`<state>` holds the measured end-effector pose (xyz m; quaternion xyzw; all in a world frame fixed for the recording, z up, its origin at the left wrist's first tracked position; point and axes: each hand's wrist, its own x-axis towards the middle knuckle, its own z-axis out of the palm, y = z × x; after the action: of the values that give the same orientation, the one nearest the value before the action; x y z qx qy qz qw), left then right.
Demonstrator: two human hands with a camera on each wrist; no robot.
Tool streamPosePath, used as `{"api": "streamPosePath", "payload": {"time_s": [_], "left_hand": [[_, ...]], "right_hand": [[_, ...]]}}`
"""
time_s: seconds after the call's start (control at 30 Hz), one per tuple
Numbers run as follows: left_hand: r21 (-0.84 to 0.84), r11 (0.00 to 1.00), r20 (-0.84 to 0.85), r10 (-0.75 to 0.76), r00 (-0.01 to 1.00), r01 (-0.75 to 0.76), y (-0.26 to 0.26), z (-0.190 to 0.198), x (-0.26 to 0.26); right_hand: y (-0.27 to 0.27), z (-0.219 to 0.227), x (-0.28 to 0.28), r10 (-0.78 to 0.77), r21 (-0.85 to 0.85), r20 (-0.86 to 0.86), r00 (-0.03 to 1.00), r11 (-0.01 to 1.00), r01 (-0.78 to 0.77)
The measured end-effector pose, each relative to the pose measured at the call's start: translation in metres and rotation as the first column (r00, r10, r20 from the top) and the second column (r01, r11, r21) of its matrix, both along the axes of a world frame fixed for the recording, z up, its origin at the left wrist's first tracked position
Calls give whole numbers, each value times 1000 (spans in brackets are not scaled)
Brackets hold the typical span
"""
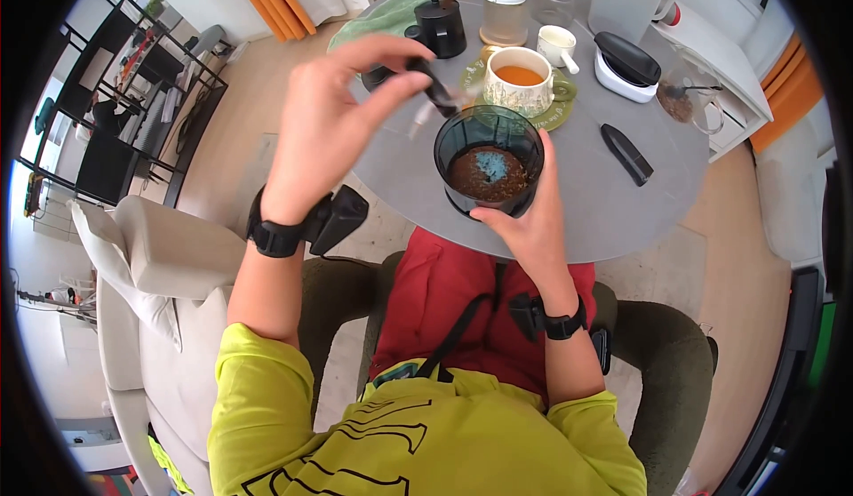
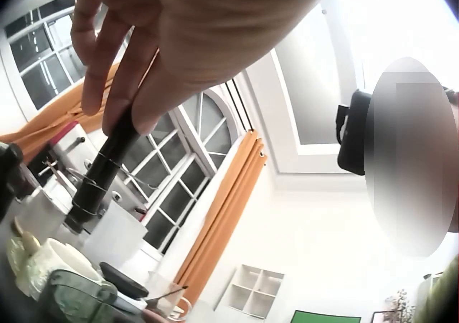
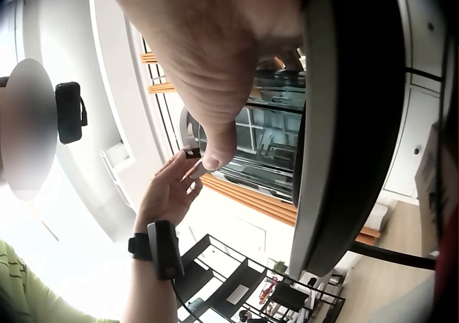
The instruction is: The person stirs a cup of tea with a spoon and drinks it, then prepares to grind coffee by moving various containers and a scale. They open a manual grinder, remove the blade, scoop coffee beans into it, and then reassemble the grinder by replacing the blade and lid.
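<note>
The left hand (image 1: 333, 118) pinches a short black cylindrical tool (image 1: 433, 87) between thumb and fingers, tilted, its lower end above the left rim of a dark translucent cup (image 1: 489, 154). In the left wrist view the same black tool (image 2: 100, 172) hangs down from the fingertips of the left hand (image 2: 158, 43). Brown grounds (image 1: 469, 176) with a bluish patch in the middle lie inside the cup. The right hand (image 1: 538, 220) grips the cup's right side, thumb at the front; in the right wrist view its thumb lies along the translucent wall (image 3: 265, 143).
Behind the cup, a mug of orange-brown liquid (image 1: 518, 96) stands on a green saucer (image 1: 560, 114). Around it are a black pot (image 1: 440, 27), a small white cup (image 1: 556, 44), a white-and-black device (image 1: 626, 69) and a black handheld object (image 1: 626, 154) on the round grey table (image 1: 586, 220).
</note>
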<state>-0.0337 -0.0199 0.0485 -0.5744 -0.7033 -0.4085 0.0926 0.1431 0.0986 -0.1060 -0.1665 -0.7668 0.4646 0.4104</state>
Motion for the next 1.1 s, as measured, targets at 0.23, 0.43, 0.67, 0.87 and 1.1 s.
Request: {"api": "streamPosePath", "payload": {"time_s": [0.23,0.43,0.67,0.87,1.1], "left_hand": [[-244,942,-86,-256,963,229,25,-19,20],[-317,923,-127,-268,955,217,32,-29,22],[-382,893,-72,-287,955,239,41,-45,17],[-404,888,-90,-278,956,220,39,-54,17],[-503,846,-83,-249,965,175,40,-56,19]], "right_hand": [[-1,5,2,4,-1,5,1000,1000,-4],[-1,5,1,22,-32,5,1000,999,-22],[1,4,1,30,-36,9,1000,999,-29],[0,4,1,29,-31,9,1000,999,-28],[0,6,2,23,-24,21,1000,999,-23]]}}
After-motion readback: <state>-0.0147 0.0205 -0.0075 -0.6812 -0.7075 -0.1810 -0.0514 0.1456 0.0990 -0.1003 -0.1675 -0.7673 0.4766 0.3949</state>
